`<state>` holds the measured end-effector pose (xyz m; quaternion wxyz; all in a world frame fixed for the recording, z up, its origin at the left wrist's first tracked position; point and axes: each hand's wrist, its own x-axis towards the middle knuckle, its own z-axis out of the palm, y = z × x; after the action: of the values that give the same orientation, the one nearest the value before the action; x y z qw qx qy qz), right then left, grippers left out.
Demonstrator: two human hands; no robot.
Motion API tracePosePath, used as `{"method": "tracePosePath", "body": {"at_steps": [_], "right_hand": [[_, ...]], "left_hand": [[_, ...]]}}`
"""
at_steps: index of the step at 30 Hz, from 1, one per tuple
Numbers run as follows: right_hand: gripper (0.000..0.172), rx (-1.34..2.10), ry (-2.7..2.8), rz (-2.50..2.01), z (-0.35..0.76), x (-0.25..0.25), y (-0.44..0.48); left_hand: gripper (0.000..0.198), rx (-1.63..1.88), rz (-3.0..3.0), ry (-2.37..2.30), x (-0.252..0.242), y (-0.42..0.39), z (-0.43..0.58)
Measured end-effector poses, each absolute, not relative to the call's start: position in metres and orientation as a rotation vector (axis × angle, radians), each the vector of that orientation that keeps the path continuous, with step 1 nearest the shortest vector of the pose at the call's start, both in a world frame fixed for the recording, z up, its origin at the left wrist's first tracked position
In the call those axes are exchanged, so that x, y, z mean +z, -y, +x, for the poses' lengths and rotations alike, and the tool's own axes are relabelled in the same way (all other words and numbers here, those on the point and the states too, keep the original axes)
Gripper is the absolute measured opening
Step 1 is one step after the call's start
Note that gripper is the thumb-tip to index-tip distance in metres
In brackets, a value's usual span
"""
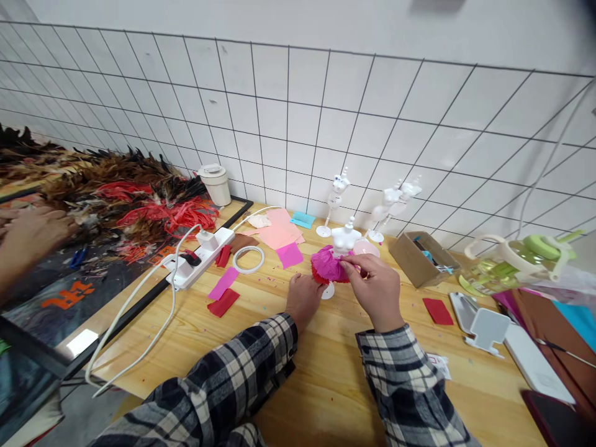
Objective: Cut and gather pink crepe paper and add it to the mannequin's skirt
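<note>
The white plastic miniature dress form [345,237] stands just right of centre in the frame, above the light wood-grain surface [326,379]. Its long axis runs near vertical: neck stub up, leaning slightly to frame right; white round base [328,290] down. A magenta crepe-paper skirt [328,265] with a red lower edge flares from its waist.

Right hand [376,290]: grip clamped, thumb against fingers, on the skirt's right side near the waist. The torso rises above and slightly left of this grip. Left hand [302,303]: fingertips at the skirt's lower left edge, partly hidden; whether this grip is closed cannot be told. The dress form lies between both hands, toward the frame's upper side.

Behind it, white mannequins on stands [335,194] line the tiled wall [310,112]. Right: an open brown cardboard box [410,266]. Left: a magenta paper square [289,255], then a white tape ring [248,271]. Far left edge: a co-worker's hand [40,226] beside brown and black feathers [107,177].
</note>
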<state>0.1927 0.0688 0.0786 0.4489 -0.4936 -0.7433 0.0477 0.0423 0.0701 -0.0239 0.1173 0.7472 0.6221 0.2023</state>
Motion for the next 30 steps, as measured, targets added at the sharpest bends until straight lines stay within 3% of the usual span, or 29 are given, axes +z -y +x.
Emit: {"method": "tracePosePath", "body": {"at_steps": [10, 12, 16, 18, 21, 30], "right_hand": [[0.026, 0.119, 1.672, -1.393, 0.193, 0.082, -0.068], [0.037, 0.177, 1.58, -1.413, 0.195, 0.081, -0.07], [0.075, 0.365, 1.589, -1.322, 0.202, 0.081, -0.076], [0.08, 0.495, 1.63, -1.265, 0.206, 0.081, -0.08], [0.074, 0.598, 1.655, -1.187, 0.21, 0.077, -0.087], [0.043, 0.374, 1.832, -1.147, 0.218, 0.075, -0.098]], "left_hand": [[0.027, 0.515, 2.191, -1.817, -0.02, -0.07, 0.044], [0.028, 0.507, 2.198, -1.81, -0.019, -0.069, 0.044], [0.029, 0.483, 2.227, -1.791, -0.017, -0.068, 0.044], [0.03, 0.473, 2.236, -1.789, -0.017, -0.067, 0.045], [0.031, 0.477, 2.237, -1.782, -0.018, -0.067, 0.045], [0.03, 0.495, 2.246, -1.755, -0.023, -0.068, 0.044]]}}
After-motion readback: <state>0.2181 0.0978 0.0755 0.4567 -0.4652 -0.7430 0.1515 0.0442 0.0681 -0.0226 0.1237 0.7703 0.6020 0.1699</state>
